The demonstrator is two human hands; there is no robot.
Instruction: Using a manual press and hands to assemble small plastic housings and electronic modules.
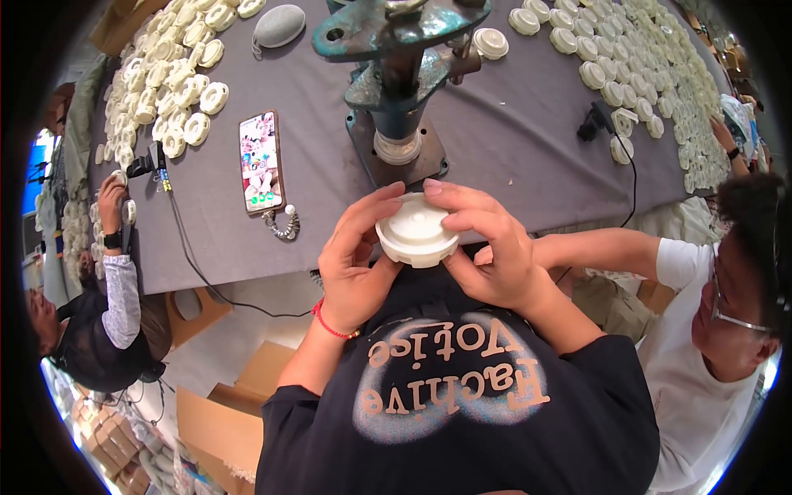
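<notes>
Now both hands grasp a round off-white plastic cap (417, 233) at chest height, just before the green metal press (398, 91). Left hand (356, 260) and right hand (488, 247) pinch its rim. Looks light, stiff, smooth; rim grip seems safest.

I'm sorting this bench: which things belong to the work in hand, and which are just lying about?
In hand:
left hand
right hand
white cap
press
cap piles

Lying about:
phone
grey pouch
black cable
</notes>
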